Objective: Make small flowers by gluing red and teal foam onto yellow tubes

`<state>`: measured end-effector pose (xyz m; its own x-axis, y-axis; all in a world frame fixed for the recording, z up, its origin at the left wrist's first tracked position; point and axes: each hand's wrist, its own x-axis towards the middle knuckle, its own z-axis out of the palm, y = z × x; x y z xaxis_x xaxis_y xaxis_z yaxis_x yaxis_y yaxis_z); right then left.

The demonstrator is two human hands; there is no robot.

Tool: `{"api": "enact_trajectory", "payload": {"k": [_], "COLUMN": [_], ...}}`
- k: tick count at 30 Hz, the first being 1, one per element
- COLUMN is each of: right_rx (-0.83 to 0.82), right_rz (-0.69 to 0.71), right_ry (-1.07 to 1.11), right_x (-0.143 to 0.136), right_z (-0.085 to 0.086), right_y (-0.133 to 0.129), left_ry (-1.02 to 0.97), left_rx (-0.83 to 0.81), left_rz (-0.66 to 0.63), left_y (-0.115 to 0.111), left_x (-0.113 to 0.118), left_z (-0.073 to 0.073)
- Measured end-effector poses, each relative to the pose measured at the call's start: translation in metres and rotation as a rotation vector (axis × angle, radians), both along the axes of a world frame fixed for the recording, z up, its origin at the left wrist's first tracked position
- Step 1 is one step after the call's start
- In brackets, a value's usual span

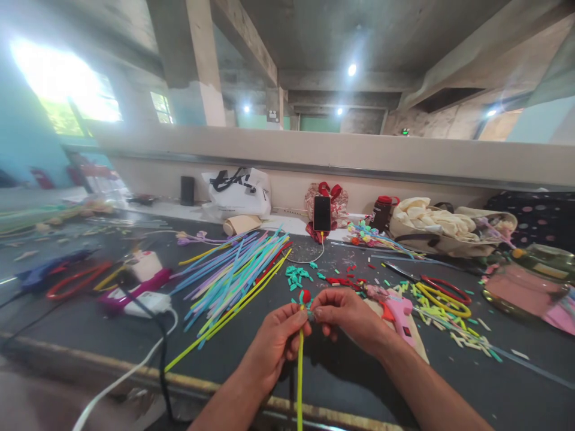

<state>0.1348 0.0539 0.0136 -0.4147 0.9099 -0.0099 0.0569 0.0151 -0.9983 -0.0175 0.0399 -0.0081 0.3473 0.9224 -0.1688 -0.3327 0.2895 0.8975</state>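
My left hand is closed around a yellow-green pipe cleaner stem, which runs down past the table's front edge. At the stem's top sits a small red ball with a bit of teal beside it. Close to it, my right hand pinches at the stem just under the ball; a small greyish-teal bit shows at its fingertips, too small to name. Cut teal pieces lie just beyond the hands, with red pieces to their right. A pink glue gun lies beside my right wrist.
Long coloured pipe cleaners are spread left of centre. Scissors and yellow-green cuttings lie at right. A power strip with cables is at left. Behind stand a phone, a white bag and a glass jar.
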Motion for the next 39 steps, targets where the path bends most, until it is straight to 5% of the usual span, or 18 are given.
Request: {"api": "enact_trajectory", "payload": {"k": [22, 39], "right_rx": [-0.185, 0.066], "right_rz": [0.140, -0.062], "right_ry": [0.337, 0.109], "right_x": [-0.005, -0.010], "right_z": [-0.016, -0.003], "right_y": [0.006, 0.000], "left_ry": [-0.114, -0.190], "left_rx": [0.035, -0.046], "left_rz": [-0.018, -0.023], "left_y": [-0.003, 0.005], "left_x": [-0.002, -0.002], "left_z": [-0.001, -0.006]}}
